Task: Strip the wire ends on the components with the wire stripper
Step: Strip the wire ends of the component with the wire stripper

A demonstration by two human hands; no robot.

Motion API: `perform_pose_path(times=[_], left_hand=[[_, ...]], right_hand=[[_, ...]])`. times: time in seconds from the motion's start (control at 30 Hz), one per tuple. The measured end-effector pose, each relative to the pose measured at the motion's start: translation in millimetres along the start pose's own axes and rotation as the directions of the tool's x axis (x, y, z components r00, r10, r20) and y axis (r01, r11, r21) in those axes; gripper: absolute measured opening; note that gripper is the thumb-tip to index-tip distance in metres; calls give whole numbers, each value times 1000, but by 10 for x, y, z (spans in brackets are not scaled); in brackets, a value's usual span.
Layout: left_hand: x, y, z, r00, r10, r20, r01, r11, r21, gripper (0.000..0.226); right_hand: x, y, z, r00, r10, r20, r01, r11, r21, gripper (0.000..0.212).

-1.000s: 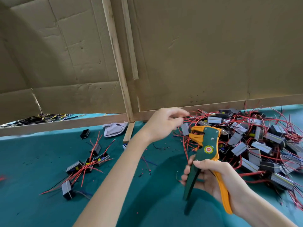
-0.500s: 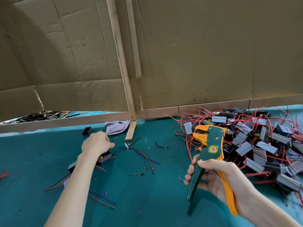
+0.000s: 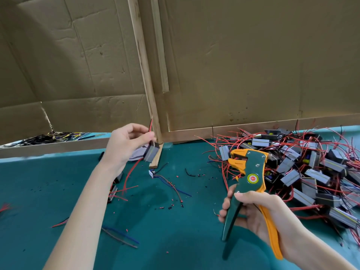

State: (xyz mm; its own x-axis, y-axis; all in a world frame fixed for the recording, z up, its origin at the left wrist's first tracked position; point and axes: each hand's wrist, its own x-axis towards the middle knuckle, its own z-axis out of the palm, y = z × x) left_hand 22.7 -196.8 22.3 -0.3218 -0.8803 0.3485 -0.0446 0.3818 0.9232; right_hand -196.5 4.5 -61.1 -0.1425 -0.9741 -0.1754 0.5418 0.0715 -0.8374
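Much remains, I judge: your left hand [image 3: 126, 145] pinches one grey red-wired box component [image 3: 151, 153], your right hand [image 3: 259, 215] grips the green-orange wire stripper [image 3: 251, 172] (heap [image 3: 311, 172] beside it waits).

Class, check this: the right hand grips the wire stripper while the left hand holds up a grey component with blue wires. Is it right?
Not quite. The head view shows the component in the left hand has red wires, not blue. The right hand does grip the wire stripper.

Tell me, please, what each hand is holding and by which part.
The left hand holds a grey component by its body; the right hand grips the wire stripper by its handles.
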Motion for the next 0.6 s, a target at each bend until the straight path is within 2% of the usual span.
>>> perform_pose_path(times=[0.13,0.27,0.47,0.6], left_hand=[[-121,106,351,994,-35,102,50,988,-147,12],[-222,20,643,961,-124,248,157,980,-121,13],[-302,-3,836,941,-39,335,68,995,-73,15],[-320,70,816,928,-69,365,126,983,-134,14]], right_hand=[[5,19,-12,1000,-8,10,8,1000,-7,12],[-18,9,-9,999,2,46,-1,1000,-10,19],[-50,-39,49,992,21,125,-18,1000,-26,29],[-63,-50,62,984,11,180,-5,1000,-30,27]])
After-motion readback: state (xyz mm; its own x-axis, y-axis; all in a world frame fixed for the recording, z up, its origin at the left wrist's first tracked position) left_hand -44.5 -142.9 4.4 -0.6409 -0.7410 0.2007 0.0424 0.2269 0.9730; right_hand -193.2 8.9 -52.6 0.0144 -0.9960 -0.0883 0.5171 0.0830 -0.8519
